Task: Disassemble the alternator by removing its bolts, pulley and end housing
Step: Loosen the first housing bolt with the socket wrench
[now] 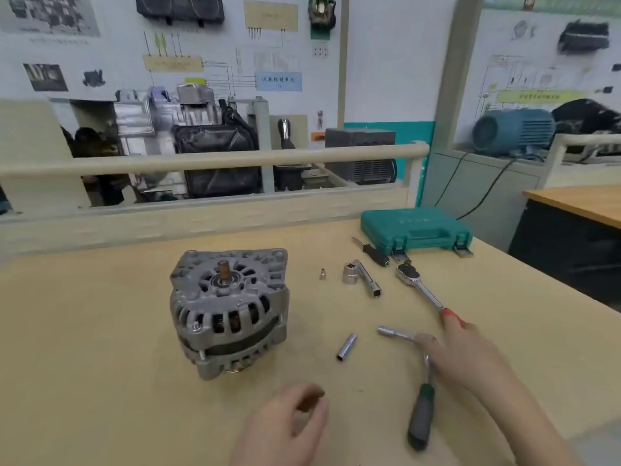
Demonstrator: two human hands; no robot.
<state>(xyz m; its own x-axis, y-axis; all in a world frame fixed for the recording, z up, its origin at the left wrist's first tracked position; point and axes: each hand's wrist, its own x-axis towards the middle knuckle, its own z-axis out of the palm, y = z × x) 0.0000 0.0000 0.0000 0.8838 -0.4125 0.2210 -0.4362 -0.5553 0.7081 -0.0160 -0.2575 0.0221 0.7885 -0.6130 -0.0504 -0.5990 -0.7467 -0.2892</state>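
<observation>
Alternator (229, 311): stands mid-worktop (100, 331), bare shaft up, its underside hidden.
Tools: sockets, red-handled ratchet (424, 289) laid right, within reach.
Right hand (467, 354): fingers on the green-handled wrench (418, 381); grip unclear.
Left hand (285, 428): near, blurred, apparently pinching something small.

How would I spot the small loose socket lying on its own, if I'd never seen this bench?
Start at the alternator in the middle of the table. Just to its right, nearer the person, lies a short shiny socket on its side. Unlike the other sockets by the green case, it touches no tool and lies alone.
</observation>
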